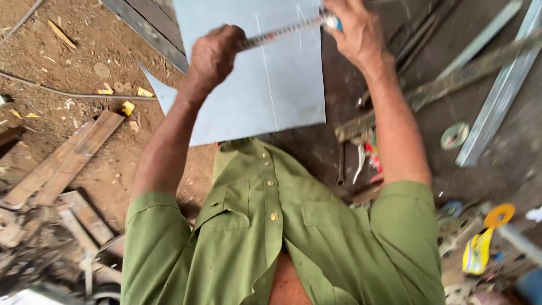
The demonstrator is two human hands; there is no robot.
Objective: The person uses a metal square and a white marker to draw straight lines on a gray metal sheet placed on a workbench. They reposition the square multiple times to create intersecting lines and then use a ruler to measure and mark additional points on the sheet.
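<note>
A pale grey metal sheet (282, 85) lies on a dark workbench (344, 101), with thin scribed lines on it. Across the sheet lies a steel ruler (279, 35), slightly tilted and blurred. My left hand (213, 56) is closed over the ruler's left end and presses it onto the sheet. My right hand (353, 31) is at the ruler's right end, fingers closed on a small blue-tipped marking tool (332, 21). I wear an olive green short-sleeved shirt (282, 226).
Metal bars and angle pieces (497, 90) lie on the bench to the right, with a grinding disc (454, 135) and pliers (370, 155). A yellow tape measure (480, 248) sits at lower right. Wooden planks (62, 164) and scraps litter the dirt floor at left.
</note>
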